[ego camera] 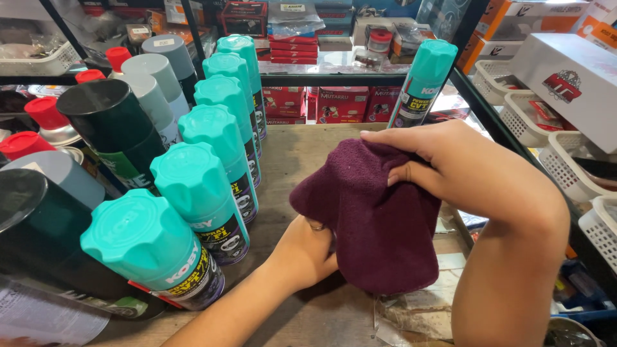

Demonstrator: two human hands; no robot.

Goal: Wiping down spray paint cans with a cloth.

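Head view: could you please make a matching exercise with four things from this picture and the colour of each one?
Things:
1. cloth held by the right hand and the left hand
2. row of spray can caps
3. basket
4. small spray can cap

Colours:
A. white
B. red
C. dark purple
D. teal

Pairs: 1-C, 2-D, 3-A, 4-B

A right hand [450,168] presses a dark purple cloth [376,218] from above while the left hand [307,254] grips it from below, over a worn wooden surface [302,151]. A row of teal-capped spray cans [205,186] lines the left; one more can [421,83] stands behind. White baskets [565,160] sit at right.
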